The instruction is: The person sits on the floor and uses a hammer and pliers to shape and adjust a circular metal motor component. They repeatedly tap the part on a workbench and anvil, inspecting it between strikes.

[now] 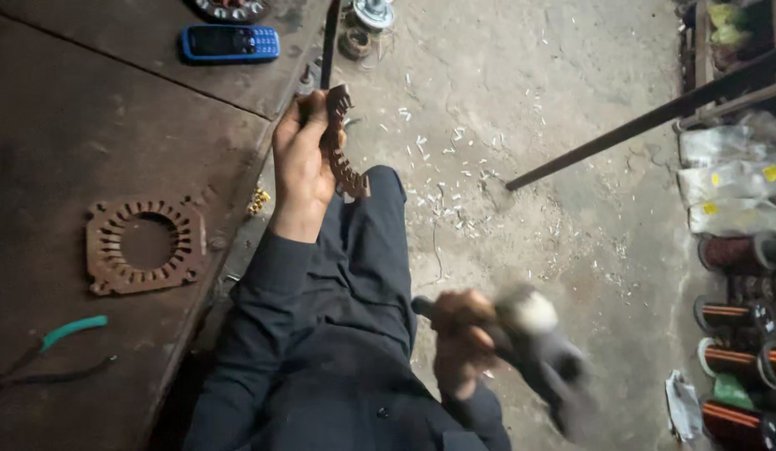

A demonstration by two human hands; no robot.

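Head view: left hand fingers clamped on rusty toothed metal plate, held edge-on above knee beside worktop. Right hand gripping blurred hammer, probably mid-strike; next blow needs steady plate. Hammer head smeared, plate partly hidden by palm.

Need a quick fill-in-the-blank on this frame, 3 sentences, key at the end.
1. The left hand grips a rusty toothed metal ring by its ____.
2. The mobile phone on the workbench is ____ in colour.
3. The pliers near the bench's front edge have one handle sleeved in ____.

Missing words: edge; blue; green
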